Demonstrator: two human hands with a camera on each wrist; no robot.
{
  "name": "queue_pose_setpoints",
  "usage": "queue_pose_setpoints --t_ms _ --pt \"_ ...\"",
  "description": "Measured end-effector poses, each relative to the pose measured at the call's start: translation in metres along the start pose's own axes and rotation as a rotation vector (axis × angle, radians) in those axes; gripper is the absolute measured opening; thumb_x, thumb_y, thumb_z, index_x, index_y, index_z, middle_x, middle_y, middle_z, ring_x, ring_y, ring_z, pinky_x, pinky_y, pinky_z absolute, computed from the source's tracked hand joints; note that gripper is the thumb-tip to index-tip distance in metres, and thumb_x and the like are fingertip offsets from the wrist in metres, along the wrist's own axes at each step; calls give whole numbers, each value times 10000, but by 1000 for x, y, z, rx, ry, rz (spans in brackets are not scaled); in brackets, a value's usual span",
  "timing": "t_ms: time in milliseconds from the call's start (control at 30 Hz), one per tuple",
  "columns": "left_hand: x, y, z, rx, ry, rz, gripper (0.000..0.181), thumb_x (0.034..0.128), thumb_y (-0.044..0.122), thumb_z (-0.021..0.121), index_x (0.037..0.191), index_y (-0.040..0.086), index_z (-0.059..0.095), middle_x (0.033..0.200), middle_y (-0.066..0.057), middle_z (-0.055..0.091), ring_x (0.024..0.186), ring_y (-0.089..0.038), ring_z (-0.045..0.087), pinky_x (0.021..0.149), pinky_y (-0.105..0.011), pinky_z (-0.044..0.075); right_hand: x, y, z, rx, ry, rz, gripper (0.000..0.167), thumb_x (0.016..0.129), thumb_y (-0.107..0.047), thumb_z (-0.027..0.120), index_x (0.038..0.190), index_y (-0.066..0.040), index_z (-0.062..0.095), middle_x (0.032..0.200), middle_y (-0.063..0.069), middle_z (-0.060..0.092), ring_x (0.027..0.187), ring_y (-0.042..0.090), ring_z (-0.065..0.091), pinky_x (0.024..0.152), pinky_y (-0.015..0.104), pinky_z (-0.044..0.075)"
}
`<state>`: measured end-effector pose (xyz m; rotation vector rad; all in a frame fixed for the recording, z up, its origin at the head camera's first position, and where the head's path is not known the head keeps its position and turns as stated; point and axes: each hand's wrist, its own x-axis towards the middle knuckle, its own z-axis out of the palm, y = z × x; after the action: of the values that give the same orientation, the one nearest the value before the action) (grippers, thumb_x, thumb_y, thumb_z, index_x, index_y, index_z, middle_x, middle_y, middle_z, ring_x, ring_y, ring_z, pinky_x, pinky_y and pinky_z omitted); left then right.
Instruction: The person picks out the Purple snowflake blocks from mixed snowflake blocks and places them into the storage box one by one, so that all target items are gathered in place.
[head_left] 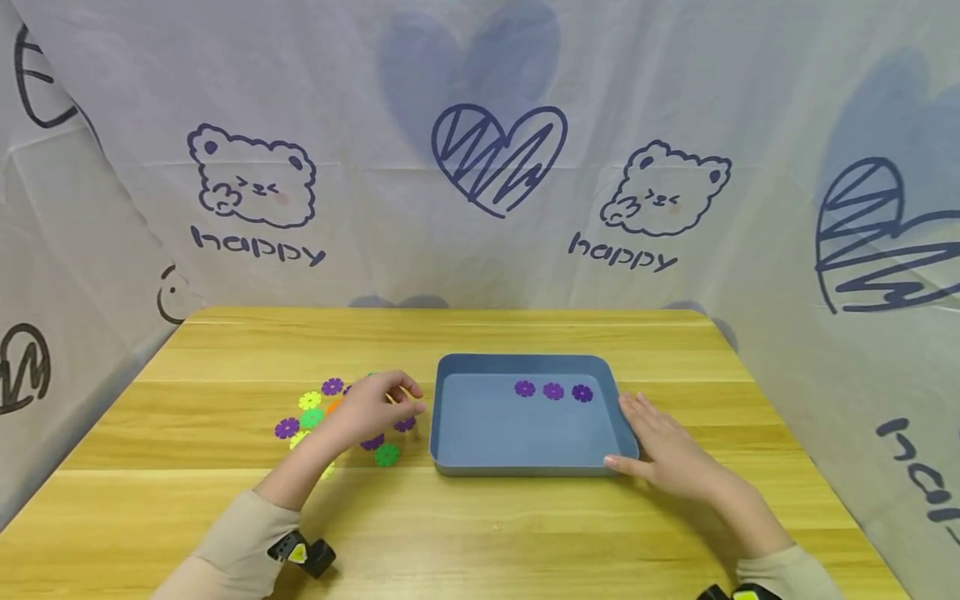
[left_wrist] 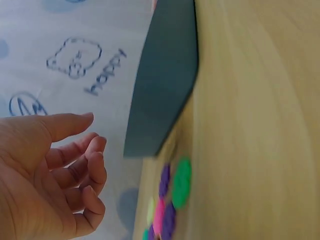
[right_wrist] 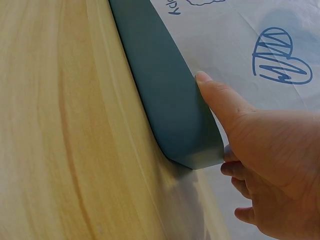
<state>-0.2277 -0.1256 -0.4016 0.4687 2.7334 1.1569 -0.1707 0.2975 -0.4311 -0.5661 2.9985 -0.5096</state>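
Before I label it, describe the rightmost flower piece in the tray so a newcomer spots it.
Find the blue-gray tray on the wooden table. Inside, near its far side, three purple flower-shaped pieces lie in a row. Yours is the right-end piece, nearest the right hand and the darkest of the three.

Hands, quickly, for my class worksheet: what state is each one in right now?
Left hand: open, fingers loosely curled, holding nothing visible.
Right hand: open, touching the blue tray at its right end, not gripping it.
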Motion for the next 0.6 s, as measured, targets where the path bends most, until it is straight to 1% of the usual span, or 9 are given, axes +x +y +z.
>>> queue_pose_setpoints --t_ms 100,233,333,400,467,533,600 --pt "-7 -16 -7 0 -9 -19 232 908 251 682 1052 71 655 851 -46 632 733 -157 563 623 -298 460 0 0 1 3 -5 3 934 912 -569 566 1510 57 216 1585 256 197 1464 467 154 1150 629 167" --pt "-12 -36 -16 -31 -45 -9 241 912 231 677 1066 48 643 860 -45 624 770 -180 574 643 -296 471 -1 -2 -1 8 -12 10 935 912 -568 567 1511 57 213 1587 256 187 1465 469 151 1153 628 157" --pt "-13 -49 -19 -75 -93 5 221 896 179 694 1064 46 643 886 -54 607 802 -192 561 659 -278 476 -1 -3 -3 9 -10 8 934 911 -564 571 1510 57 215 1584 260 190 1461 473 157 1149 632 158" --pt "-14 -56 -20 -94 -140 11 234 877 162 713 1069 45 646 912 -61 603 819 -191 546 669 -269 472 -1 -5 -5 7 -8 6 930 911 -561 573 1510 57 218 1581 262 195 1459 473 162 1146 634 162" --pt "-14 -61 -22 -86 -192 22 242 869 144 722 1082 51 651 952 -66 609 846 -196 537 702 -267 472 -1 -5 -5 3 -2 0 926 910 -556 577 1506 59 226 1577 265 205 1456 475 170 1143 635 170" --pt "-14 -65 -23 -61 -233 37 251 867 142 726 1094 57 659 994 -65 629 876 -195 536 736 -273 473 -1 -5 -5 -6 3 -8 925 908 -554 581 1503 64 233 1572 271 213 1450 479 182 1138 636 183" --pt "-15 -67 -24 -26 -254 55 252 863 131 730 1098 63 668 1025 -59 644 897 -189 527 761 -274 469 -1 -6 -4 -10 2 -3 923 912 -555 576 1505 62 227 1576 266 205 1455 475 172 1143 632 177"
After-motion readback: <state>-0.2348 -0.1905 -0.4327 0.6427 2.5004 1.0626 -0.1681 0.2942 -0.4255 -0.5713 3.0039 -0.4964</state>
